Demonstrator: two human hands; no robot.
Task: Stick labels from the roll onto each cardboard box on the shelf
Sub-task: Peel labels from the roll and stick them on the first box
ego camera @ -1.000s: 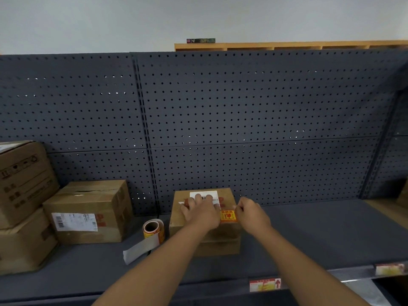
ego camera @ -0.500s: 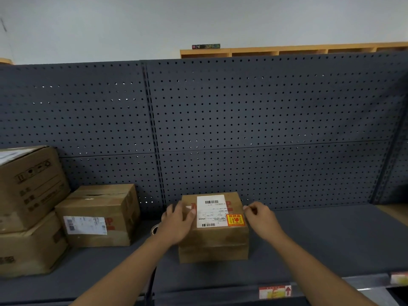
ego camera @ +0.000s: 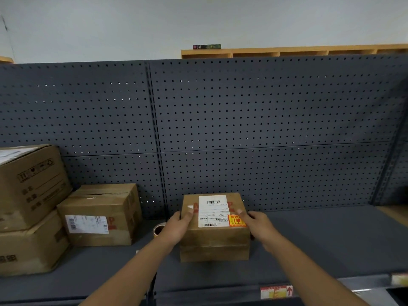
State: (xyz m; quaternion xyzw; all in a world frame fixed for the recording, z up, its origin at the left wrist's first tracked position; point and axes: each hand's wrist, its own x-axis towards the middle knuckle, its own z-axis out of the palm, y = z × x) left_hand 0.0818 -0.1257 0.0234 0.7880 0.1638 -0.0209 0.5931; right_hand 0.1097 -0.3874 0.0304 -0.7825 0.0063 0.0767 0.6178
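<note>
Both hands, left [ego camera: 176,228] and right [ego camera: 257,225], grip the small brown cardboard box [ego camera: 215,237] mid-shelf by its sides. The orange-and-yellow sticker [ego camera: 236,220] near the right thumb could get rubbed and peel, I reckon.

A dark grey pegboard panel [ego camera: 265,120] forms the back wall, split by a vertical seam. Above it is a pale wall [ego camera: 198,21] and a wooden cubby unit [ego camera: 309,51], with a small dark object [ego camera: 206,46], perhaps a sign, on top.
</note>
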